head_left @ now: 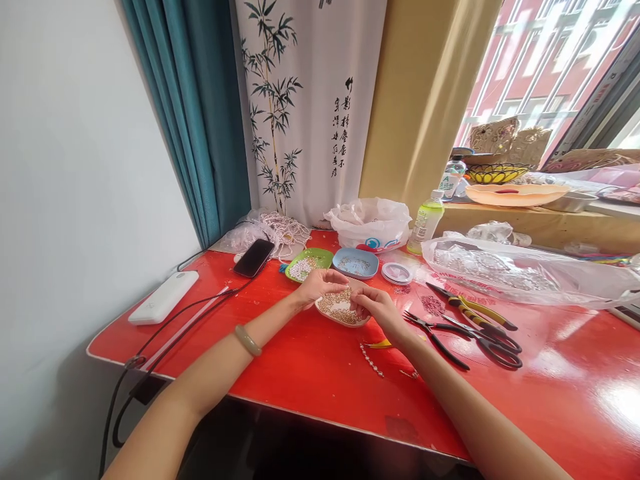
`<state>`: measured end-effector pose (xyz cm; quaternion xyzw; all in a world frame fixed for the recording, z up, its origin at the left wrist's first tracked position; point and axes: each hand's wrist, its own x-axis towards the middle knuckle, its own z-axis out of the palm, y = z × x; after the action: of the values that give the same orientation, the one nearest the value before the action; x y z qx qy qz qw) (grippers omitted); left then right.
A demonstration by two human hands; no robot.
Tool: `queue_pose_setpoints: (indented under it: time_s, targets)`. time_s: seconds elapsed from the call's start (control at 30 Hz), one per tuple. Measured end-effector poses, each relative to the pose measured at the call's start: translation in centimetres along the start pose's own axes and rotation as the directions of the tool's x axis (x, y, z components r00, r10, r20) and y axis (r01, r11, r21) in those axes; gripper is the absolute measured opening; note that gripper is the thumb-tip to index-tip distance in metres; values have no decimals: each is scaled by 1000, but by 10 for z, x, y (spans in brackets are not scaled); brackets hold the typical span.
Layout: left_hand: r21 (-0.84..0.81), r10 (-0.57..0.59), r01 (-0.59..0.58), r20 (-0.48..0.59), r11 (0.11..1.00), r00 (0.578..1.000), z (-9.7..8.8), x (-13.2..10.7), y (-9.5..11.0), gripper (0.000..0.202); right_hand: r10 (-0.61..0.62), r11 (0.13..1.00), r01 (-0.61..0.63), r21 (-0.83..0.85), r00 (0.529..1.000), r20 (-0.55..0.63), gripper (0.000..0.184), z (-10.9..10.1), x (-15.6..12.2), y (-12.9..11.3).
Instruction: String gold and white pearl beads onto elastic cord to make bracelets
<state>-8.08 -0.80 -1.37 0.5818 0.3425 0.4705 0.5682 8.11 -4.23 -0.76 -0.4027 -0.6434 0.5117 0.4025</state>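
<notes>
Over a pale pink dish (345,323) of small gold beads (336,305), my left hand (321,285) pinches with thumb and forefinger together. Close by on the right, my right hand (373,303) is also closed in a pinch at the dish's edge. Whatever lies between the fingertips of either hand is too small to make out. Behind them sit a green dish (320,255) with pearly white beads (303,268) and a blue dish (356,272) with small pieces in it. A short string of pearl beads (371,361) rests on the red table in front of my right hand.
To the right lie black-handled pliers (440,340), scissors (493,343) and yellow-black pliers (473,310). A phone (254,258), white power bank (163,298) and cables are left. Plastic bags (370,223) and a green-yellow bottle (426,223) stand at the back.
</notes>
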Motion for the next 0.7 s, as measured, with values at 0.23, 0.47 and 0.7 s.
queue_pose_setpoints:
  time_s: [0.23, 0.47, 0.7]
  targets:
    - [30, 3, -5, 42, 1000, 999, 1, -1, -2, 28, -17, 1000, 17, -4, 1000, -1, 19, 0, 0, -1]
    - [305, 39, -60, 73, 951, 997, -3, 1, -2, 37, -30, 999, 29, -26, 999, -22, 25, 0, 0, 2]
    - [677, 134, -96, -4, 730, 991, -22, 5, -1, 11, -24, 999, 22, -32, 999, -43, 29, -1, 2, 5]
